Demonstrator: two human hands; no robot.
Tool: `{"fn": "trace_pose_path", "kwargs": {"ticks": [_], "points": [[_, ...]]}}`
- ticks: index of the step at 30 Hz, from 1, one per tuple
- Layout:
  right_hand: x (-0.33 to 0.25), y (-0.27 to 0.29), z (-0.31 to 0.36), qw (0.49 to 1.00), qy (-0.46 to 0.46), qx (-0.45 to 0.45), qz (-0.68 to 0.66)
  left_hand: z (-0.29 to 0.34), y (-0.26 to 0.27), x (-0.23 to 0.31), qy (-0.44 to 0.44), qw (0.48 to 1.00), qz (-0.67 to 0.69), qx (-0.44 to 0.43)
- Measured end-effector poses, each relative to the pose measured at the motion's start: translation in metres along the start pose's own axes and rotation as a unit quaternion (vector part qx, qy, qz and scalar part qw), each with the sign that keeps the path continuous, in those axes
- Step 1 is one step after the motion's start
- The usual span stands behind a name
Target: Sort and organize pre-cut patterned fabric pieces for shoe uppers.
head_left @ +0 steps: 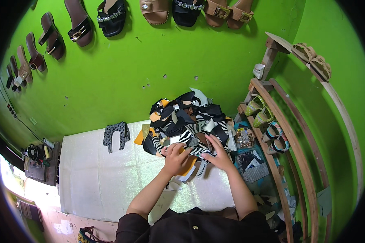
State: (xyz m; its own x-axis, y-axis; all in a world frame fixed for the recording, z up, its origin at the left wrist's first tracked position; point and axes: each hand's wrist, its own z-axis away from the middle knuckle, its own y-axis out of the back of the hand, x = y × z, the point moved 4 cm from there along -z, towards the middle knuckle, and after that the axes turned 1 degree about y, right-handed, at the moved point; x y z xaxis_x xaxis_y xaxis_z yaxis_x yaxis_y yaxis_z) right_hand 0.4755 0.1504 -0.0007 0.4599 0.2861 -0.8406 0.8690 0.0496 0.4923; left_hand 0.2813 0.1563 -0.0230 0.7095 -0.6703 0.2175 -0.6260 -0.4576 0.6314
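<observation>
A heap of fabric and leather scraps (pixel 182 117), mostly black, tan and zebra-striped, stands on the pale shiny table. My left hand (pixel 176 158) rests on the near side of the heap, its fingers apart over a zebra-striped scrap (pixel 160 144). To its right, my right hand (pixel 218 156) lies against the same side with thumb and fingers spread, beside a brown piece. Below my left hand an orange-yellow scrap (pixel 188 166) and a white one stick out toward me. Neither hand shows anything gripped, though some fingertips are partly hidden among the scraps.
A grey patterned U-shaped piece (pixel 117 136) lies on the white table covering (pixel 93 178), left of the heap. Wooden racks (pixel 290 137) with sandals (pixel 275 137) stand at the right, above bags of scraps (pixel 251 162). Sandals hang along the green wall (pixel 121 69). A small side table (pixel 42 172) stands far left.
</observation>
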Motion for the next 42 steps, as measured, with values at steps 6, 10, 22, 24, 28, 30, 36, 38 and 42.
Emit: {"fn": "trace_pose_path", "kwargs": {"ticks": [6,10,22,24,28,30,36,38,42], "points": [[-0.056,0.008,0.010,0.988,0.005,-0.053,0.146,0.011,0.019,-0.002,0.007,1.000,0.026,0.000],[-0.079,-0.012,0.026,0.944,0.036,-0.073,0.319,0.026,0.027,0.006,-0.025,0.999,-0.025,-0.002],[-0.073,-0.029,0.085,0.911,0.154,0.154,0.351,0.093,0.025,-0.011,0.190,0.961,0.176,-0.100],[-0.086,-0.024,0.091,0.920,0.130,0.173,0.327,0.100,0.028,-0.006,0.170,0.967,0.050,-0.184],[-0.110,-0.010,0.088,0.942,0.066,0.191,0.266,0.103,0.054,-0.005,0.207,0.970,0.086,-0.091],[-0.124,0.000,0.074,0.957,0.035,0.146,0.249,0.102,0.067,-0.007,0.216,0.971,0.089,-0.058],[-0.141,0.026,0.035,0.993,0.064,0.098,0.019,0.059,0.103,-0.005,0.170,0.963,0.171,0.119],[-0.141,0.019,0.031,0.993,0.010,0.050,-0.104,0.043,0.113,-0.006,0.224,0.931,0.275,0.085],[-0.131,-0.025,0.023,0.947,-0.068,-0.063,-0.308,0.036,0.110,-0.015,0.332,0.757,0.563,-0.006]]}}
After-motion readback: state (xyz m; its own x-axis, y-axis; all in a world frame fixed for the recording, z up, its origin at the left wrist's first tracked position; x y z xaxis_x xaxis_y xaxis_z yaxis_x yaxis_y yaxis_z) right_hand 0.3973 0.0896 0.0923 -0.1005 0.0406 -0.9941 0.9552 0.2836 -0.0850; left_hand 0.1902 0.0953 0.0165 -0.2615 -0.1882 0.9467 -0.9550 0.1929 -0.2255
